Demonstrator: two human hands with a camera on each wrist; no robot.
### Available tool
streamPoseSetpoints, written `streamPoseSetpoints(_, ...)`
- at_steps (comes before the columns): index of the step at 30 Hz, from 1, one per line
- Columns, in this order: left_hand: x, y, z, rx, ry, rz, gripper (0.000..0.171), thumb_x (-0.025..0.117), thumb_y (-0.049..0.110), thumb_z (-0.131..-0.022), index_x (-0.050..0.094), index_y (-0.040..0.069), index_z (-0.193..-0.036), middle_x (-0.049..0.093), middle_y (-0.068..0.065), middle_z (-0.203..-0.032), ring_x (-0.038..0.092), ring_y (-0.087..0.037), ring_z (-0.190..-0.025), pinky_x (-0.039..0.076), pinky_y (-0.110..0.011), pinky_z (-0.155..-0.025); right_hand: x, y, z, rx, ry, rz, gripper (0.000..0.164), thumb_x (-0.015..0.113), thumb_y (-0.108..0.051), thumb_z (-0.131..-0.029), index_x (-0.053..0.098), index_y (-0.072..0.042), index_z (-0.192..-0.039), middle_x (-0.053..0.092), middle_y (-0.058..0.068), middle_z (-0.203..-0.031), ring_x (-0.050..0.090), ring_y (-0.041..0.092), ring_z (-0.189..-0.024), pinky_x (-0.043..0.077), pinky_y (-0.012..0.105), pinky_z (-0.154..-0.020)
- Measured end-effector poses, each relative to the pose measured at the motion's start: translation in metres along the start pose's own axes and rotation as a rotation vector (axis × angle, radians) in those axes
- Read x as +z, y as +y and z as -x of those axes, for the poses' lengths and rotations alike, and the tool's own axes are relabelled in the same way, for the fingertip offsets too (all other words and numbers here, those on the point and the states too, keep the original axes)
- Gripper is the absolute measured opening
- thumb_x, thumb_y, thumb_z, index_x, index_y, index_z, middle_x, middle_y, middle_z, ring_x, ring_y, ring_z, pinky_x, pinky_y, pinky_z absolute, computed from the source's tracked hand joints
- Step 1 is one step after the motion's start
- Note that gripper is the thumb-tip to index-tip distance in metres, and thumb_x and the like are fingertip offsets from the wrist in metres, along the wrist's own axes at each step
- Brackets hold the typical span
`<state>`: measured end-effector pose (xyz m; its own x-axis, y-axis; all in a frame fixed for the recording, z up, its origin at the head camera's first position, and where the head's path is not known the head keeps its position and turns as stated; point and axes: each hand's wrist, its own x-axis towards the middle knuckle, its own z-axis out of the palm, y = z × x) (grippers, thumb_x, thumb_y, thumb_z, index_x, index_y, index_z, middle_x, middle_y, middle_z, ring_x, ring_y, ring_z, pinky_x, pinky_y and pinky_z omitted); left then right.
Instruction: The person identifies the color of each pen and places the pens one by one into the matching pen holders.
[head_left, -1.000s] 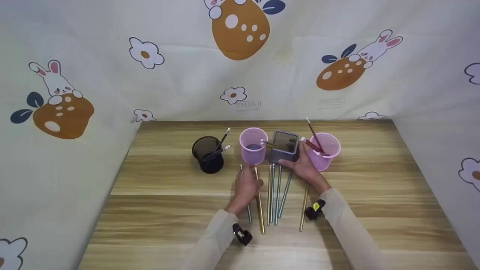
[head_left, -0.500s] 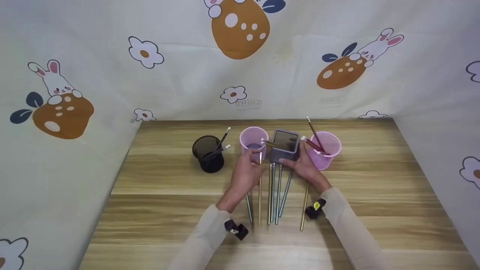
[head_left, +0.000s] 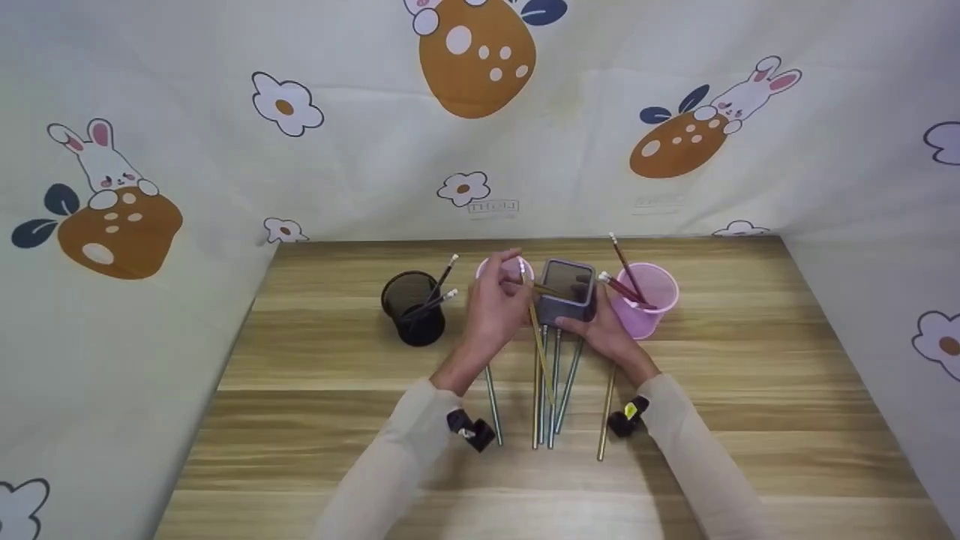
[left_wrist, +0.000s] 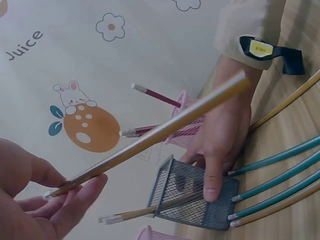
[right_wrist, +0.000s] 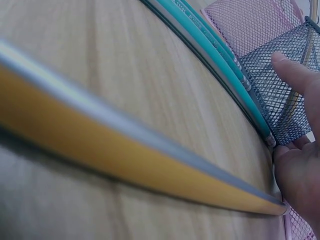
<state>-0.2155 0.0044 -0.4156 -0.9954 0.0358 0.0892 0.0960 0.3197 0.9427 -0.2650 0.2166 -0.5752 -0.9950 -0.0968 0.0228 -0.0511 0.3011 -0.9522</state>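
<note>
My left hand [head_left: 495, 307] pinches a gold pencil [left_wrist: 150, 137] between thumb and fingers close to its eraser. In the head view that hand is raised in front of the left pink mesh cup [head_left: 486, 262], hiding most of it, and the pencil slants down toward me. With thumb and fingers my right hand [head_left: 611, 334] grips the square grey mesh pen holder [head_left: 562, 311]. Gold pencils [left_wrist: 131, 214] lean inside that holder, their erasers over its rim. Teal pencils [left_wrist: 285, 157] and a gold one lie on the table before it.
A black mesh cup [head_left: 421, 330] with dark pencils stands at left. The right pink mesh cup [head_left: 649, 322] holds dark red pencils. A lone teal pencil [head_left: 493, 409] lies below my left hand and a gold pencil [head_left: 606, 424] near my right wrist. Printed cloth [head_left: 360, 172] hangs behind the table.
My left hand has picked up the gold pencil from the table and raised it up and away from me, toward the left pink cup. The right hand stays on the grey holder.
</note>
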Motion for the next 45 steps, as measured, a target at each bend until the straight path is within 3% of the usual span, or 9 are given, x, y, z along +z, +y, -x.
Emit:
streamPoseSetpoints(5,-0.004,0.011,-0.017,0.003,0.107,0.114,0.042,0.065,0.005,-0.093,0.056,0.013,-0.133,0.072,-0.014,-0.106,0.071,-0.024,-0.094,0.062,-0.029,-0.064,0.001,0.0,0.002,0.003,-0.01,0.018,0.098,0.083,-0.017,-0.08,0.019,-0.007,-0.154,0.041,0.023,-0.152,0.038,0.039,-0.144,0.023,0.048,-0.126)
streamPoseSetpoints(9,-0.008,0.01,-0.028,0.043,0.205,0.2,0.04,0.064,0.007,-0.094,0.055,0.013,-0.133,0.07,-0.014,-0.105,0.07,-0.025,-0.095,0.063,-0.029,-0.067,0.003,0.0,0.003,0.012,-0.026,0.019,0.103,0.083,-0.017,-0.081,0.014,-0.008,-0.157,0.039,0.024,-0.153,0.035,0.039,-0.145,0.022,0.048,-0.126)
streamPoseSetpoints(15,-0.012,0.006,-0.046,0.121,0.296,0.205,0.041,0.064,0.007,-0.095,0.054,0.012,-0.134,0.066,-0.012,-0.111,0.066,-0.02,-0.099,0.062,-0.026,-0.074,0.001,-0.003,0.002,0.02,-0.014,0.054,0.108,0.084,-0.023,-0.079,0.011,-0.012,-0.159,0.037,0.023,-0.156,0.032,0.04,-0.148,0.018,0.049,-0.127)
streamPoseSetpoints(21,-0.011,0.003,-0.063,0.11,0.372,0.274,0.041,0.065,0.003,-0.092,0.055,0.007,-0.132,0.065,-0.017,-0.114,0.064,-0.02,-0.096,0.062,-0.03,-0.074,0.0,-0.002,0.001,0.026,-0.016,0.049,0.104,0.084,-0.023,-0.079,0.016,-0.011,-0.157,0.04,0.022,-0.154,0.035,0.039,-0.146,0.02,0.048,-0.127)
streamPoseSetpoints(24,-0.008,0.0,-0.069,0.1,0.393,0.31,0.038,0.065,0.0,-0.091,0.057,0.003,-0.128,0.065,-0.018,-0.111,0.065,-0.021,-0.094,0.063,-0.028,-0.073,0.001,-0.002,0.001,0.019,-0.022,0.04,0.1,0.084,-0.022,-0.08,0.019,-0.009,-0.154,0.041,0.022,-0.153,0.037,0.039,-0.145,0.021,0.048,-0.127)
streamPoseSetpoints(33,0.004,-0.012,-0.074,0.14,0.398,0.181,0.027,0.067,0.002,-0.091,0.061,0.003,-0.118,0.07,-0.013,-0.104,0.07,-0.022,-0.094,0.058,-0.025,-0.073,-0.001,-0.017,0.006,0.023,-0.023,0.049,0.099,0.081,-0.014,-0.083,0.015,-0.004,-0.156,0.035,0.026,-0.156,0.03,0.041,-0.148,0.016,0.047,-0.128)
streamPoseSetpoints(45,0.02,-0.021,-0.075,0.087,0.424,0.241,0.021,0.07,0.002,-0.089,0.062,0.001,-0.108,0.071,-0.016,-0.1,0.07,-0.025,-0.092,0.06,-0.027,-0.078,-0.002,-0.003,0.003,0.033,-0.013,0.03,0.104,0.084,-0.024,-0.08,0.016,-0.011,-0.157,0.038,0.02,-0.156,0.032,0.037,-0.148,0.017,0.047,-0.128)
